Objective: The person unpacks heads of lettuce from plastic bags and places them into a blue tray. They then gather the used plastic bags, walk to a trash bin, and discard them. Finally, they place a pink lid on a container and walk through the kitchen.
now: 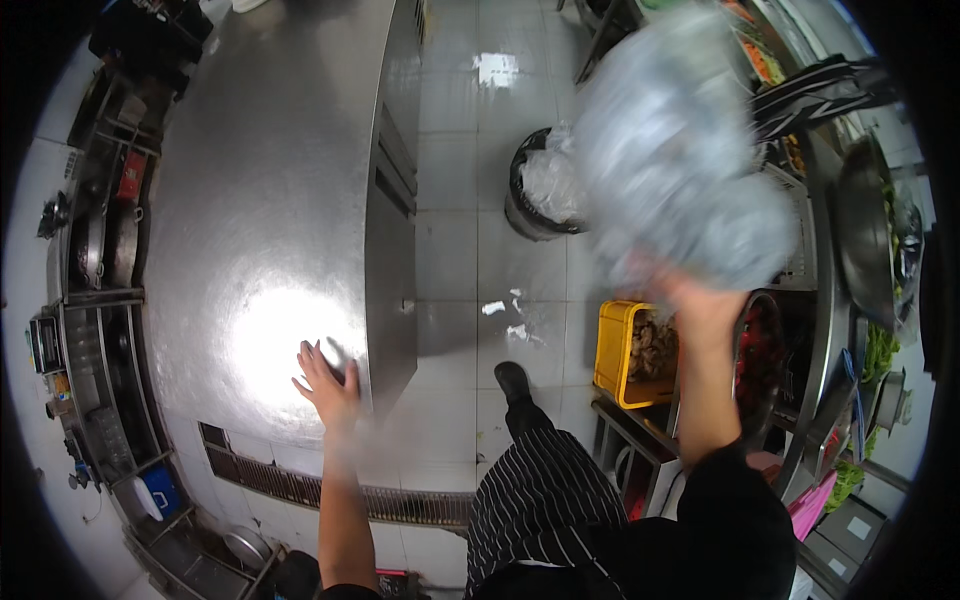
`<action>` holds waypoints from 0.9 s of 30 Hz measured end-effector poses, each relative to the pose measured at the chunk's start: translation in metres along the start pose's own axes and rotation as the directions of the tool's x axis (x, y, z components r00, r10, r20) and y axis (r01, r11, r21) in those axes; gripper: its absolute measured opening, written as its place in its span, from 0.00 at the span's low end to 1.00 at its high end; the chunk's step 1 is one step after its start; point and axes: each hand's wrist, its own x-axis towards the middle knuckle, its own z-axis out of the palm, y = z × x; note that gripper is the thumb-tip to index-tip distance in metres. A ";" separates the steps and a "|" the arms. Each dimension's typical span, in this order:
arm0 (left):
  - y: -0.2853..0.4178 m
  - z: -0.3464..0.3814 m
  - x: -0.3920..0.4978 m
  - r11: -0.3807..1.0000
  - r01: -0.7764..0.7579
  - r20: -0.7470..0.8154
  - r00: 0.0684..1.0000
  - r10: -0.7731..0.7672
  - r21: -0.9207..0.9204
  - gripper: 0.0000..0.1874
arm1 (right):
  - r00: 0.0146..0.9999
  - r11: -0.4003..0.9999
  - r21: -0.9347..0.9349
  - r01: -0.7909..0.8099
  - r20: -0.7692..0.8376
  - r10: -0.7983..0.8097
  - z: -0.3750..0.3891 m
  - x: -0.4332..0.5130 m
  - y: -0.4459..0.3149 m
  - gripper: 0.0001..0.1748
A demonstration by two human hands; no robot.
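Observation:
My right hand (701,304) grips a large bundle of clear plastic bags (667,142), raised in front of me and blurred by motion. The bundle hides part of the shelving behind it, and my fingertips are partly lost in the blur. My left hand (328,386) is spread, palm down, at the near right corner of a stainless steel table (262,180), with nothing held. Just left of the bundle, on the floor, stands a black-lined waste bin (517,204) containing crumpled clear plastic (551,184).
A yellow crate (613,349) of brown food pieces sits low on my right, beside a bowl of red produce (754,360). White scraps (495,307) lie on the tiled floor (448,255). A floor drain grate (405,506) crosses near my legs. Metal shelves (105,296) line the left wall.

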 end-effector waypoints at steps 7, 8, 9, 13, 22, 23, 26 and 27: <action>-0.004 0.001 0.004 0.991 -0.124 -0.032 0.992 0.126 0.054 0.39 | 0.908 0.315 -0.933 0.175 0.029 -0.419 -0.005 0.105 0.242 0.59; -0.007 0.010 0.006 0.987 -0.153 -0.020 0.988 0.154 0.041 0.39 | 0.993 -0.212 -0.970 0.117 0.108 0.052 -0.034 0.092 0.344 0.62; -0.016 0.011 0.003 0.988 -0.139 -0.036 0.989 0.141 0.063 0.39 | 0.600 -0.243 -0.955 0.171 -0.094 0.794 -0.003 0.079 0.361 0.60; -0.001 0.001 0.001 0.993 -0.118 -0.064 0.991 0.120 0.029 0.38 | 0.787 0.325 -0.945 -0.021 0.185 0.588 0.034 -0.042 0.386 0.34; -0.002 -0.009 -0.030 0.935 -0.172 -0.140 0.981 0.134 -0.310 0.35 | 0.725 0.634 -0.658 -0.407 0.190 0.663 0.016 -0.446 0.320 0.24; -0.021 0.006 -0.025 0.966 -0.214 -0.219 0.959 0.181 -0.142 0.34 | 0.674 0.595 -0.674 -0.439 0.191 0.714 0.001 -0.459 0.273 0.24; -0.043 0.011 -0.025 0.961 -0.227 -0.199 0.961 0.194 -0.158 0.31 | 0.712 0.624 -0.648 -0.438 0.174 0.680 -0.056 -0.578 0.208 0.23; -0.050 0.015 -0.016 0.934 -0.248 -0.241 0.952 0.186 -0.256 0.31 | 0.703 0.583 -0.681 -0.443 0.141 0.697 -0.077 -0.603 0.168 0.22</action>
